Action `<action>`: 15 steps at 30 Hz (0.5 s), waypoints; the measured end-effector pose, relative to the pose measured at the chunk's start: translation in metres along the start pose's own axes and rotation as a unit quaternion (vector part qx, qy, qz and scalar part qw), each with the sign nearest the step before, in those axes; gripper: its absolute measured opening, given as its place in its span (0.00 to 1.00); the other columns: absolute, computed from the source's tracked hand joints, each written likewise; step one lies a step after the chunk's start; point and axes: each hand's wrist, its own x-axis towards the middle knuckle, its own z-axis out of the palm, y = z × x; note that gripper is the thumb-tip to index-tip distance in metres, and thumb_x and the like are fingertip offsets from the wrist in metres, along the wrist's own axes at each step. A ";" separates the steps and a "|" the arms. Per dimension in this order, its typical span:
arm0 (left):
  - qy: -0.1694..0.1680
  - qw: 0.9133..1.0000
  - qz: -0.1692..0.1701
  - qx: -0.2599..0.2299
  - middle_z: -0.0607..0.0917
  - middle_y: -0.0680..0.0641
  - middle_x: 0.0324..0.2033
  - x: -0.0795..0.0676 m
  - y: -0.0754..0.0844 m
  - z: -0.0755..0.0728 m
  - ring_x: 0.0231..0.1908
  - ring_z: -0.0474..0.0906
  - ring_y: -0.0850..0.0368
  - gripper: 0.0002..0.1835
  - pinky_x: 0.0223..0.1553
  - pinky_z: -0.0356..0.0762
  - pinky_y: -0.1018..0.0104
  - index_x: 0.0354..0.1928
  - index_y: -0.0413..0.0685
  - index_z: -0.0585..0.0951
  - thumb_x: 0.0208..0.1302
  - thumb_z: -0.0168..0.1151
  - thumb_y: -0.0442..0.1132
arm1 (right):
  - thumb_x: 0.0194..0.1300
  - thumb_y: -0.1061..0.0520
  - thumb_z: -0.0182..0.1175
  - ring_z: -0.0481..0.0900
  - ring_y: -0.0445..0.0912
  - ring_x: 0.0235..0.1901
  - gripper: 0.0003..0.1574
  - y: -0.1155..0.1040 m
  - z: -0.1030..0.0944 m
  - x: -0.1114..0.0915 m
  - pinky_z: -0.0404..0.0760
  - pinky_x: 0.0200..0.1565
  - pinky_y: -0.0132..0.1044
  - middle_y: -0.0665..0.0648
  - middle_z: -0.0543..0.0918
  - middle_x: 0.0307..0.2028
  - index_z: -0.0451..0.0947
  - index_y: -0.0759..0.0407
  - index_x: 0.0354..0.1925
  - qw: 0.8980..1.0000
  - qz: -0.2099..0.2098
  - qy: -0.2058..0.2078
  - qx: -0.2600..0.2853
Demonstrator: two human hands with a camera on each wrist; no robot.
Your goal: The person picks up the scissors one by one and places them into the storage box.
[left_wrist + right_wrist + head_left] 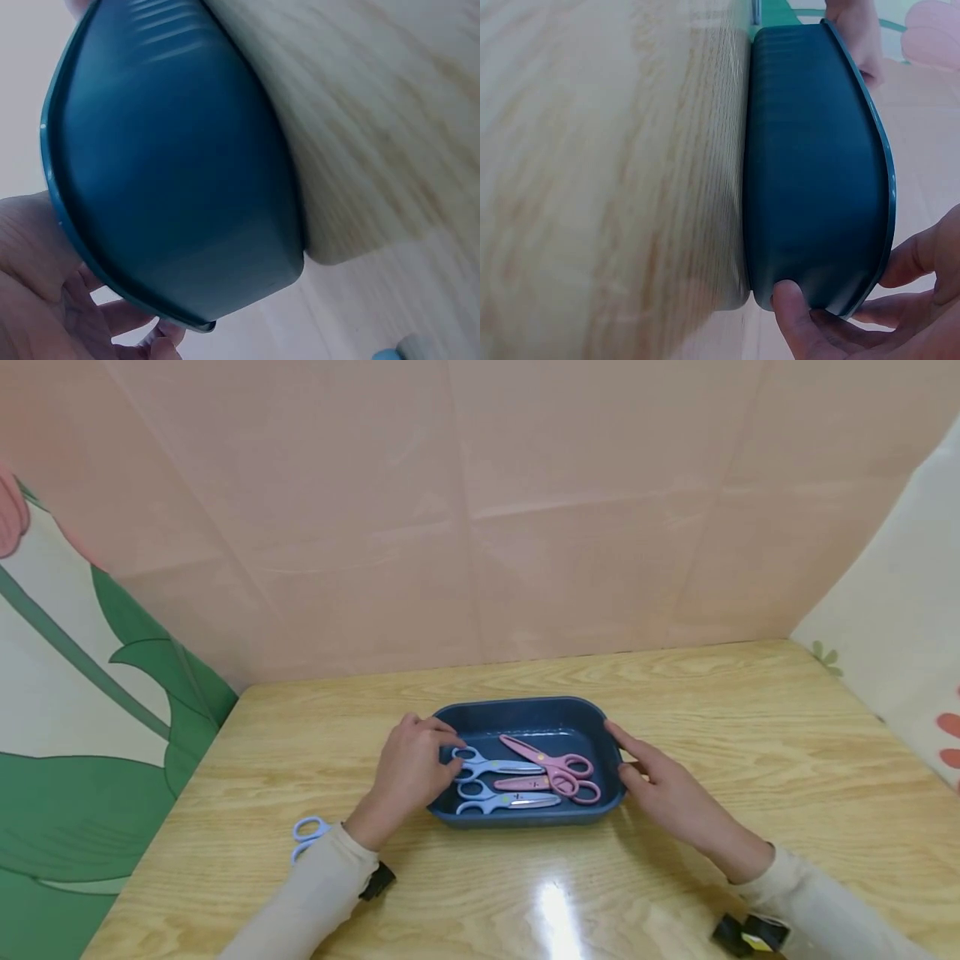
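Note:
A dark blue tray (525,819) holds two pink scissors (579,766) and two light blue scissors on the wooden table. My left hand (412,760) reaches over the tray's left end, thumb and fingers at the handle loops of the upper blue scissors (513,767). The lower blue scissors (521,801) lie nearer the front wall. At the right end, my right hand (675,797) grips the tray; in the right wrist view its thumb (791,311) presses the outer wall. The left wrist view shows the tray's side (180,165), with the left fingers partly behind its rim.
Another pair of light blue scissors (309,833) lies on the table left of the tray, partly covered by the left sleeve (315,893). A pink-beige wall covering (465,527) stands behind the table (712,693). Patterned panels rise at both sides.

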 end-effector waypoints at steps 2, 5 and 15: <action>0.000 1.000 -0.002 -0.008 0.89 0.51 0.44 -0.001 0.000 -0.003 0.41 0.76 0.51 0.09 0.43 0.75 0.60 0.38 0.56 0.91 0.54 0.75 0.43 | 0.78 0.57 0.44 0.66 0.47 0.26 0.37 0.000 0.000 0.000 0.69 0.28 0.36 0.67 0.65 0.68 0.48 0.47 0.79 1.000 0.001 -0.001 0.003; 0.006 1.000 -0.001 -0.018 0.89 0.50 0.43 -0.001 -0.002 -0.007 0.42 0.78 0.49 0.09 0.45 0.77 0.58 0.39 0.55 0.91 0.54 0.75 0.42 | 0.78 0.57 0.43 0.66 0.47 0.26 0.37 0.000 0.000 0.000 0.69 0.28 0.36 0.67 0.64 0.69 0.48 0.48 0.79 1.000 -0.001 0.000 0.002; 0.004 0.997 -0.048 -0.061 0.88 0.48 0.47 -0.009 -0.016 -0.031 0.48 0.77 0.47 0.09 0.48 0.80 0.52 0.39 0.52 0.90 0.55 0.74 0.41 | 0.78 0.57 0.43 0.66 0.46 0.24 0.37 0.000 0.000 -0.001 0.70 0.27 0.36 0.67 0.63 0.70 0.47 0.47 0.79 1.000 0.007 -0.002 0.006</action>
